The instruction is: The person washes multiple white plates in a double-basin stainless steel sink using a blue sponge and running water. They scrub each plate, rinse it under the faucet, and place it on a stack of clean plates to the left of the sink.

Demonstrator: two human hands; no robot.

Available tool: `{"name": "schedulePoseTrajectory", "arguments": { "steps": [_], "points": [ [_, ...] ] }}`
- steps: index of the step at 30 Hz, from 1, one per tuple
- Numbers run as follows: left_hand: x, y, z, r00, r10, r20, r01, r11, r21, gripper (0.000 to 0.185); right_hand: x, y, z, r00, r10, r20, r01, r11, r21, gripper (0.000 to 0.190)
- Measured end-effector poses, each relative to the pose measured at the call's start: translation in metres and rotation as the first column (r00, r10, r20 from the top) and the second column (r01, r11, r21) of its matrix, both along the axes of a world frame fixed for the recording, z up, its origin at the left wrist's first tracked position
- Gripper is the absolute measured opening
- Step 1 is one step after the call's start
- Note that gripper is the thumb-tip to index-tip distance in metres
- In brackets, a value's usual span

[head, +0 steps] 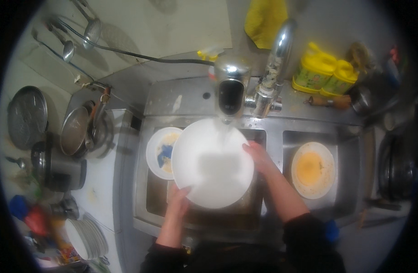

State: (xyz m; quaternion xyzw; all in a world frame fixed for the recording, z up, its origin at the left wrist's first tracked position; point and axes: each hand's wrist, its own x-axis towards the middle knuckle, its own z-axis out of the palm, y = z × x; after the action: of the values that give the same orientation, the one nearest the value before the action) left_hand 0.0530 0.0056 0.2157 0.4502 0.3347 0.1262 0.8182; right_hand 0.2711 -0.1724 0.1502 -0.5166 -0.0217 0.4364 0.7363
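A large white plate (212, 184) is held under the chrome faucet (231, 78), over the left sink basin (229, 218). My left hand (179, 201) grips its lower left rim, and my right hand (258, 157) grips its right rim; the fingers beneath the plate are hidden. Water appears to run from the spout onto the plate. Partly behind the plate's left edge, a white bowl (152, 153) holds pale food bits and something blue. In the right basin (347, 170) sits a white oval-looking dish (328, 187) with orange liquid in it.
Yellow bottles (315, 73) and a wooden-handled brush (332, 101) stand and lie behind the right basin. A curved chrome pipe (280, 44) rises beside the faucet. At left are hanging ladles (92, 32), pans (74, 131), a metal pot (64, 170) and a stack of plates (87, 239).
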Motion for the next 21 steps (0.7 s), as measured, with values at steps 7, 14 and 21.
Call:
{"name": "schedulePoseTrajectory", "arguments": {
  "steps": [7,14,21],
  "points": [
    [-0.056,0.025,0.042,0.982,0.178,-0.069,-0.169,0.978,0.122,0.031,0.104,0.003,-0.012,0.668,0.212,0.714,0.270,0.824,-0.497,0.021],
    [-0.149,0.023,0.084,0.890,0.439,-0.125,-0.397,0.879,0.263,0.023,0.199,-0.001,-0.044,0.818,-0.243,0.521,0.427,0.864,-0.267,0.022],
    [-0.230,0.035,0.108,0.725,0.681,-0.104,-0.631,0.717,0.296,0.027,0.131,0.011,-0.022,0.883,-0.066,0.464,0.184,0.959,-0.214,0.025]
  ]
}}
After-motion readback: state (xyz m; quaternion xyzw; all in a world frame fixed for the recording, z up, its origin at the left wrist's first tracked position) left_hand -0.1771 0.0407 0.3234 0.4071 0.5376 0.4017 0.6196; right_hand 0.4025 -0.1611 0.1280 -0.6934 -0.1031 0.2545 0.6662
